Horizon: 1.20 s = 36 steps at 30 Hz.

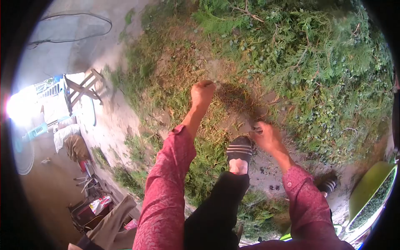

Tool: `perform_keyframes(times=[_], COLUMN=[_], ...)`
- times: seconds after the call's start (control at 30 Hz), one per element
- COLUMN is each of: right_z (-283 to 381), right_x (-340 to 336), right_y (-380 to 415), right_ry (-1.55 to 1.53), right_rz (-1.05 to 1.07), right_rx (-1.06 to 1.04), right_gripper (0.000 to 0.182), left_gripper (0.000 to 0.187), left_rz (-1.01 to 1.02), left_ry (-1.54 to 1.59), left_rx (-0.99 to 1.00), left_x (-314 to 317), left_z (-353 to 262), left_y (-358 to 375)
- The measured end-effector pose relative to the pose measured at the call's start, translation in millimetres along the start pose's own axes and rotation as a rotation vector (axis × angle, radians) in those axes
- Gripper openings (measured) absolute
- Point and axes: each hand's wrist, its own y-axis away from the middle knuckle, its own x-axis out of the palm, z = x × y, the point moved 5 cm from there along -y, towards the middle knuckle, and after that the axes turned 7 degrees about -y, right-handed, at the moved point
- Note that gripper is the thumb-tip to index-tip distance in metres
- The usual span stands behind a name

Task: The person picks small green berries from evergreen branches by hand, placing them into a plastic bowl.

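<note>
My left hand is held out over the scattered green and yellowed sprigs, its fingers closed in a fist. Whatever it may hold is hidden in the fingers. Lower and to the right, my right hand is closed too, thumb and fingertips pinched together, just beyond the toe of my striped sandal. A big heap of leafy evergreen branches, dotted with small pale cones, lies to the right of both hands.
At the lower right stands a green basin with small green pieces in it. A folding wooden stand is at the left, near bags and clothes. A dark cable lies at the upper left.
</note>
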Motion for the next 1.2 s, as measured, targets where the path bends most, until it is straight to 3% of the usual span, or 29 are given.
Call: perform_keyframes(times=[0.2, 0.27, 0.33, 0.37, 0.43, 0.57, 0.73, 0.87, 1.0, 1.07, 1.13, 1.2], right_z=[-14, -17, -20, -23, -28, -36, -40, -42, -44, -37, -40, -49], right_x=[3, 3, 2, 3, 6, 11, 13, 14, 15, 11, 14, 18], right_y=[-4, -5, -9, -9, -10, -14, -13, -13, -14, -13, -12, -13], right_ry=[-0.255, -0.236, -0.216, -0.260, -0.304, -0.286, -0.287, -0.322, -0.278, -0.332, -0.388, -0.361], right_rz=[-0.099, -0.087, -0.079, -0.061, -0.041, -0.066, -0.105, -0.112, -0.100, -0.075, -0.051, -0.107], right_rx=[0.112, 0.106, 0.097, 0.111, 0.125, 0.120, 0.096, 0.110, 0.160, 0.212, 0.267, 0.173], right_gripper=[0.025, 0.024, 0.023, 0.023, 0.023, 0.022, 0.021, 0.020, 0.020, 0.019, 0.019, 0.019], left_gripper=[0.023, 0.024, 0.020, 0.020, 0.011, 0.008, 0.020, 0.021, 0.018, 0.021, 0.023, 0.021], left_rz=[-0.120, -0.126, 0.026, 0.026, 0.002, -0.035, -0.064, -0.095, -0.242, -0.289, -0.277, -0.202], left_ry=[-0.410, -0.472, -0.017, -0.018, 0.461, 0.690, 0.390, 0.326, 0.043, -0.303, -0.306, -0.118], left_rx=[-0.007, 0.095, 0.027, 0.026, -0.274, -0.250, -0.158, -0.208, -0.193, -0.081, -0.086, -0.251], left_x=[16, 20, 26, 17, -20, -57, -62, -48, -45, -44, -45, -52], left_z=[-11, 13, 49, 50, 8, 3, 12, 17, 24, 8, 2, 5], left_y=[-18, -33, -55, -56, -27, -45, -72, -81, -93, -91, -93, -95])
